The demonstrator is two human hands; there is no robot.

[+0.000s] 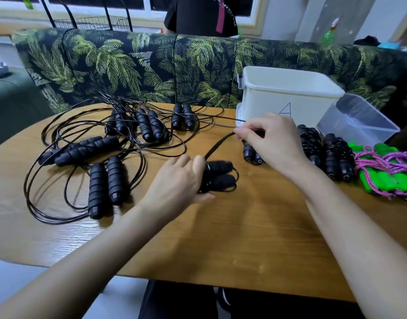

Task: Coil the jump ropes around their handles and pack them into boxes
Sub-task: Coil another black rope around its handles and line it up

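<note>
My left hand (pixel 179 178) grips a pair of black foam handles (pixel 221 173) lying on the wooden table (pixel 221 238), with a few turns of black rope round them. My right hand (pixel 270 140) pinches that black rope (pixel 217 147) taut, up and to the right of the handles. Several uncoiled black jump ropes (pixel 101 143) sprawl over the table's left half. Coiled black ropes (pixel 322 150) lie in a row to the right, one partly hidden behind my right hand. A white box (pixel 287 97) marked with a blue A stands at the back right.
A clear plastic box (pixel 359 120) sits right of the white box. A green-handled rope with pink cord (pixel 389 169) lies at the table's right edge. A palm-print sofa back (pixel 152 65) runs behind the table, and a person in black stands beyond it.
</note>
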